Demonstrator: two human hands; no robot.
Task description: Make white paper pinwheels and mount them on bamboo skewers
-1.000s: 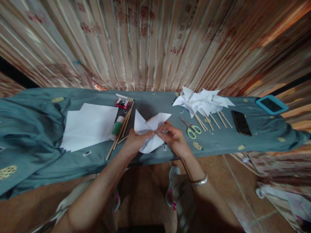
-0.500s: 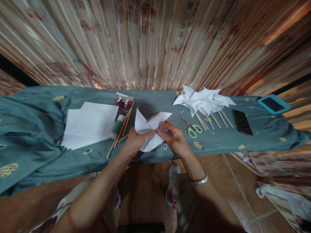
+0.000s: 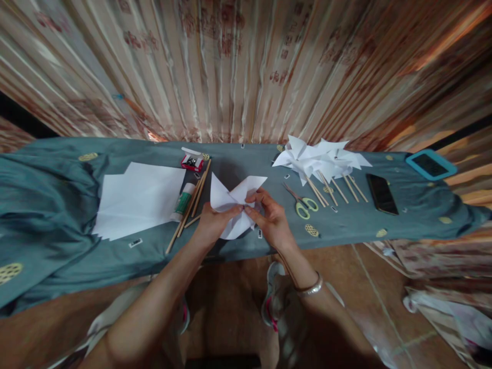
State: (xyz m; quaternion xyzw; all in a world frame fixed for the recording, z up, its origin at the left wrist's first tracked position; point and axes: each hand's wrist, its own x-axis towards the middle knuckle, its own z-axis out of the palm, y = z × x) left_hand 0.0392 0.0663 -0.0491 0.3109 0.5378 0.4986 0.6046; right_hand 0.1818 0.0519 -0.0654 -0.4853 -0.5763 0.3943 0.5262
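Note:
Between my two hands is a white paper pinwheel (image 3: 222, 196), its blades folded in toward the middle. My left hand (image 3: 213, 221) grips it from the left, thumb pressed at the centre. From the right, my right hand (image 3: 271, 215) closes on it, with the thumb tip beside the left thumb and the fingers on a blade. Whatever sits under the thumbs at the centre is too small to make out. Wooden sticks (image 3: 188, 210) and a green-and-white glue stick (image 3: 183, 202) lie to the left. Scissors with pale green handles (image 3: 303, 206) rest to the right.
White paper sheets (image 3: 140, 200) are stacked on the left of the cloth-covered table (image 3: 246, 159). Behind the sticks is an open red box (image 3: 192, 162) with metal pieces. Several pinwheels on sticks (image 3: 321, 159), a black phone (image 3: 382, 193) and a blue-framed device (image 3: 431, 164) lie on the right.
My right hand's fingers have spread further over the pinwheel blade, and its thumb presses at the centre. The pinwheel stays between both hands. The view has shifted slightly.

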